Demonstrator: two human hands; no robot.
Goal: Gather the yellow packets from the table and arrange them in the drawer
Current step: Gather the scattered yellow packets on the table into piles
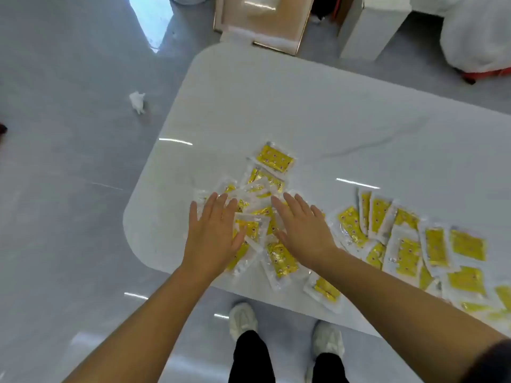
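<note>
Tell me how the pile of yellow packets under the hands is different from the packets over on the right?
The pile under the hands is jumbled, its packets overlapping at all angles; the packets on the right are spread flatter, more side by side. The left hand and right hand rest flat on the pile; nothing touches the right group. Both lie on the white table.

just the one head cam here, looking steeply down and forward over the near edge of the desk, close enough to catch shoes below.
</note>
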